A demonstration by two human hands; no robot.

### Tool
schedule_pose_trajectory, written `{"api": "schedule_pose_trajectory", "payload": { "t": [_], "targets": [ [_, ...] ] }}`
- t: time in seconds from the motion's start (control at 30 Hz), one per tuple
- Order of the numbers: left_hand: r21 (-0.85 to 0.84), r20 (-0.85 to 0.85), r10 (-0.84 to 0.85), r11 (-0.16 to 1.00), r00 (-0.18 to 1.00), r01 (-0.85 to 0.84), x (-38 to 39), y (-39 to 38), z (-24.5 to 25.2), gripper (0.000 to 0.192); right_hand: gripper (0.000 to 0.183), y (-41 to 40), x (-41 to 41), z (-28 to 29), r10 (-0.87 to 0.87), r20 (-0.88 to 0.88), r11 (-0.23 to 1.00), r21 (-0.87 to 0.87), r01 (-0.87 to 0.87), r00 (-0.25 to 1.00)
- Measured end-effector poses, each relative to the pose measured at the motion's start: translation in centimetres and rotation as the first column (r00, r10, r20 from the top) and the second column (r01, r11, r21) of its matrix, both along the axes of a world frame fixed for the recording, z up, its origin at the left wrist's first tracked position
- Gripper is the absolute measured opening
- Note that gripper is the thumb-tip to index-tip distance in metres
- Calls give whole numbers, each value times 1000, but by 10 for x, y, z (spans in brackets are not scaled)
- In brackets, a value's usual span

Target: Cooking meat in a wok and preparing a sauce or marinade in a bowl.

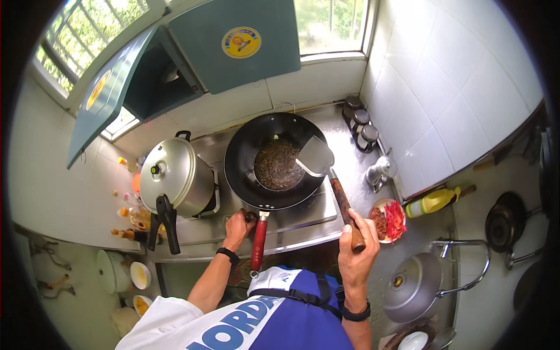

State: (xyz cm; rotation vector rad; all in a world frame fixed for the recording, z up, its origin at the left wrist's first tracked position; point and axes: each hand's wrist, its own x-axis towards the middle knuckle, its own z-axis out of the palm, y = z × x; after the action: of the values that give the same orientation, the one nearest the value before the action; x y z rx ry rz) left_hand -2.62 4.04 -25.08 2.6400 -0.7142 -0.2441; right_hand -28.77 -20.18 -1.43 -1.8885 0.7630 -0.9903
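Note:
A black wok (pixel 236 175) with a red handle sits on the steel gas stove (pixel 280 234), bubbling dark liquid (pixel 278 168) at its bottom. My right hand (pixel 358 245) grips the wooden handle of a metal wok spatula (pixel 316 156), whose blade is over the wok's right rim. Left of the wok handle, my left hand (pixel 239 227) has its fingers closed around a dark stove knob (pixel 250 217) at the stove's front. To the right, a plate (pixel 385 239) holds shredded red food (pixel 395 222) and minced brown food (pixel 377 223).
A pressure cooker (pixel 168 175) stands left of the wok, with bottles (pixel 139 216) beyond it. Seasoning jars (pixel 366 138) and a metal pot (pixel 380 170) line the right side. A yellow bottle (pixel 431 203) lies beyond the plate. An open green cabinet door (pixel 111 96) hangs upper left.

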Motion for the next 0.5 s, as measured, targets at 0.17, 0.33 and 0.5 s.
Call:
{"api": "schedule_pose_trajectory", "payload": {
  "t": [0.17,0.33,0.5],
  "targets": [
    [-58,16,77,995,997,-76,0,7,-13,32,34,9,22,15,76,-14,986,-149,-78,997],
    [-168,59,62,984,996,-52,-12,22,-20,39,39,26,37,15,99,-151,906,-396,-152,984],
    [-265,-179,290,906,940,-330,-57,48,0,35,39,21,48,-12,172,-251,898,-358,-256,953]
  ]
}}
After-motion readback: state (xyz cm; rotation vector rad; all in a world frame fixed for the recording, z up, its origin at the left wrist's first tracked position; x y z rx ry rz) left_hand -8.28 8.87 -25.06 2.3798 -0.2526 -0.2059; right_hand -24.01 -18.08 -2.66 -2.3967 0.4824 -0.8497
